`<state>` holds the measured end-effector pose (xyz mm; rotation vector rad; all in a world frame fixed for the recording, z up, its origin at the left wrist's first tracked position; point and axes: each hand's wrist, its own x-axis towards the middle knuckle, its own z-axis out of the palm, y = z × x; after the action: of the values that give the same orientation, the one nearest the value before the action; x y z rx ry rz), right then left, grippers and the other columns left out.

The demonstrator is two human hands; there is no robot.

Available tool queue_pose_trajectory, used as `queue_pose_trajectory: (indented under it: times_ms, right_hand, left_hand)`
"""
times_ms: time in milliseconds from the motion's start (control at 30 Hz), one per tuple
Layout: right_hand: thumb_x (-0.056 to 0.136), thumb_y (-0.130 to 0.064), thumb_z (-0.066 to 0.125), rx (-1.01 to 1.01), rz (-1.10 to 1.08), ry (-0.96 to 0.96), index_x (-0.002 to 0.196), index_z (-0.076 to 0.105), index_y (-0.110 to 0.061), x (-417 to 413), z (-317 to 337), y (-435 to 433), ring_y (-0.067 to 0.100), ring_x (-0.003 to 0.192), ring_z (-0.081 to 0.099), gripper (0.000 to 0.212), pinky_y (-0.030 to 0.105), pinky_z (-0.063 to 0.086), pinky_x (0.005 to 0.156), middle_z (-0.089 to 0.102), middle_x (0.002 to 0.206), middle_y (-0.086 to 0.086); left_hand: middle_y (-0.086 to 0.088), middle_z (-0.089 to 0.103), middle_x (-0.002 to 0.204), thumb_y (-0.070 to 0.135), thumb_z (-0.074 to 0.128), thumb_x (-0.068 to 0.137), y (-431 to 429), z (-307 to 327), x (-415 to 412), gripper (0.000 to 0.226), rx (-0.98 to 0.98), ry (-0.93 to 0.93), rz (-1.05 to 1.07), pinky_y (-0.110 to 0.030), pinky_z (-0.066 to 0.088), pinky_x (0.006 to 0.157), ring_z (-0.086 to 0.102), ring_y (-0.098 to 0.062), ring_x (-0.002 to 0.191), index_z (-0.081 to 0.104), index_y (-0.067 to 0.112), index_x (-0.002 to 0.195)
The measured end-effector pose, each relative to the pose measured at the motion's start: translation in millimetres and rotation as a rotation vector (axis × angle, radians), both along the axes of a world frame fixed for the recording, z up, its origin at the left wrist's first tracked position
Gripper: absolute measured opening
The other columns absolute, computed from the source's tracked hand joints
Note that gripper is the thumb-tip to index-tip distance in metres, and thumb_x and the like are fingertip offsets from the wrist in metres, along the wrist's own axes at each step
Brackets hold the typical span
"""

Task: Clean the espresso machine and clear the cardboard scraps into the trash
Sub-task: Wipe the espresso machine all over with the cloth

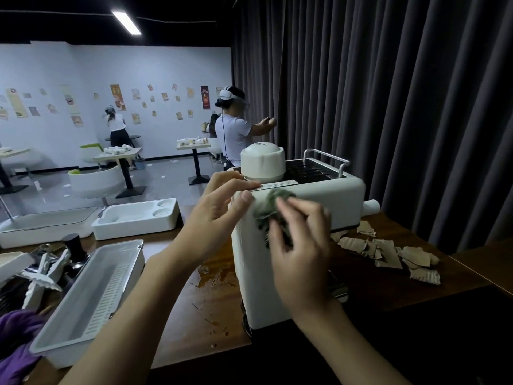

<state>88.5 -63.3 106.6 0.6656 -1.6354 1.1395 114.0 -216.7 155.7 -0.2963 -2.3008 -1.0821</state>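
Note:
A white espresso machine (344, 190) with a round white lid and a metal rail on top stands on the wooden table (194, 301). My left hand (219, 207) grips its upper left edge, fingers on top and thumb on the side. My right hand (299, 245) holds a crumpled green cloth (273, 204) against the machine's near face; the hand is blurred. Torn cardboard scraps (388, 251) lie on the table to the right of the machine.
A white slotted tray (91, 295) sits at the left front, with white foam trays (136, 218) behind it. Utensils and a purple glove (16, 334) lie at far left. Brown stains mark the table. Dark curtains hang behind. People stand in the background.

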Motion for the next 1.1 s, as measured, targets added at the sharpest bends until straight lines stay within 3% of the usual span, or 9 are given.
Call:
queue_pose_trajectory:
  times_ms: [133,300,467,567,700,767,833,967,1100]
  right_hand:
    - [0.085,-0.001,0.069,0.156,0.029,0.101,0.117,0.067,0.002,-7.0,-4.3,8.1,0.029,0.104,0.054,0.031,0.032,0.045,0.097,0.062,0.108,0.015]
    - [0.087,-0.005,0.067,-0.145,0.005,-0.064,0.114,0.067,0.0,-6.1,-1.2,7.2,0.029,0.103,0.058,0.027,0.027,0.043,0.096,0.058,0.109,0.012]
    - [0.09,-0.006,0.065,0.159,0.066,0.08,0.114,0.068,0.0,9.0,-17.1,-13.2,0.028,0.104,0.055,0.024,0.034,0.046,0.095,0.061,0.11,0.012]
    - [0.088,-0.005,0.066,0.087,0.046,0.052,0.112,0.069,-0.002,-5.7,-14.9,4.7,0.029,0.103,0.055,0.024,0.031,0.044,0.096,0.06,0.11,0.012]
    - [0.086,-0.005,0.068,-0.225,-0.072,-0.096,0.111,0.069,-0.004,-32.8,-16.7,35.5,0.025,0.103,0.057,0.026,0.035,0.046,0.094,0.058,0.108,0.012]
    - [0.084,0.001,0.071,-0.32,-0.084,-0.143,0.111,0.069,0.0,-34.0,-17.6,37.3,0.017,0.102,0.054,0.027,0.021,0.043,0.095,0.056,0.107,0.014]
    - [0.084,0.001,0.07,-0.272,-0.077,-0.132,0.11,0.069,0.001,-26.2,-22.3,29.1,0.014,0.102,0.053,0.027,0.016,0.039,0.096,0.055,0.106,0.015]
    - [0.087,-0.007,0.065,0.005,-0.003,-0.01,0.112,0.069,-0.002,-24.9,-33.2,32.5,0.022,0.104,0.056,0.026,0.026,0.044,0.097,0.057,0.109,0.015]
    - [0.084,0.001,0.07,-0.189,-0.093,-0.092,0.112,0.068,0.0,-50.1,-20.0,59.6,0.01,0.103,0.05,0.028,0.017,0.042,0.094,0.053,0.107,0.007]
  left_hand:
    - [0.021,0.048,0.127,0.053,0.042,0.1,-3.7,-3.0,2.8,0.036,-0.077,0.038,0.028,-0.031,0.047,0.102,0.04,0.005,0.132,0.062,0.042,0.127]
    - [0.03,0.045,0.13,0.047,0.039,0.102,-4.5,-5.6,5.9,0.035,-0.116,0.034,0.043,-0.015,0.036,0.098,0.033,0.014,0.134,0.056,0.046,0.133]
    - [0.016,0.05,0.132,0.043,0.03,0.103,-2.1,-5.4,6.8,0.044,-0.062,0.045,0.038,-0.013,0.03,0.107,0.035,0.005,0.138,0.06,0.033,0.134]
    - [0.019,0.048,0.132,0.049,0.038,0.101,-2.2,-5.8,7.3,0.04,-0.067,0.02,0.021,-0.001,0.032,0.098,0.034,0.009,0.137,0.059,0.038,0.133]
    - [0.027,0.044,0.131,0.063,0.047,0.093,-4.2,-9.0,3.4,0.041,-0.071,-0.002,0.025,-0.015,0.036,0.099,0.036,0.008,0.136,0.056,0.048,0.13]
    - [0.024,0.045,0.131,0.065,0.048,0.089,-3.6,-10.4,2.5,0.046,-0.067,0.01,0.029,-0.023,0.039,0.103,0.038,0.007,0.135,0.057,0.046,0.13]
    - [0.019,0.046,0.131,0.065,0.05,0.088,-1.5,-10.5,3.0,0.047,-0.052,0.023,0.02,-0.026,0.04,0.106,0.039,0.007,0.134,0.057,0.043,0.129]
    - [0.019,0.046,0.13,0.064,0.051,0.086,-1.2,-9.9,3.3,0.045,-0.042,0.025,-0.002,-0.022,0.039,0.106,0.038,0.008,0.134,0.057,0.045,0.126]
    - [0.024,0.045,0.13,0.068,0.049,0.085,-0.9,-9.8,3.6,0.044,-0.055,0.009,0.014,-0.018,0.038,0.105,0.038,0.006,0.136,0.054,0.05,0.125]
